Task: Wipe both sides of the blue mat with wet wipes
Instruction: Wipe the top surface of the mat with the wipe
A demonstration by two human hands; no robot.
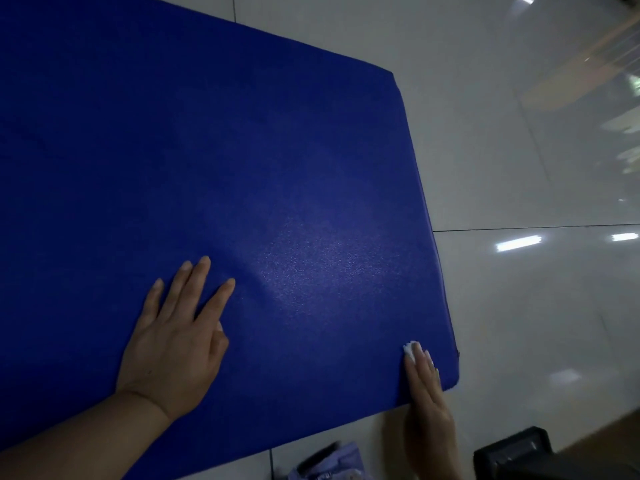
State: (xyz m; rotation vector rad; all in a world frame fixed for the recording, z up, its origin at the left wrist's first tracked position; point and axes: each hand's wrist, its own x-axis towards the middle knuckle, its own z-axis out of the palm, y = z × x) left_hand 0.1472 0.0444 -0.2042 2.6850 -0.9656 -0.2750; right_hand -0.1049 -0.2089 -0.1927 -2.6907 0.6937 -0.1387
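Mat (242, 150) deep blue, fine-grained texture; wipe (410, 351) white; floor tiles (519, 306) glossy off-white, dark grout.

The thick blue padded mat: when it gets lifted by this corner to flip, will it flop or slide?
The blue padded mat probably bends rather than flops: its edge looks thick. It may slide on the glossy white floor tiles, so the flat left hand helps.

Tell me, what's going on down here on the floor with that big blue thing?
A person is cleaning a blue mat that lies flat on a tiled floor. Their left hand rests flat on the mat with fingers spread, steadying it. Their right hand presses a white wet wipe against the mat near its near right corner. A pale package and a black object lie on the floor beside the mat's near edge.
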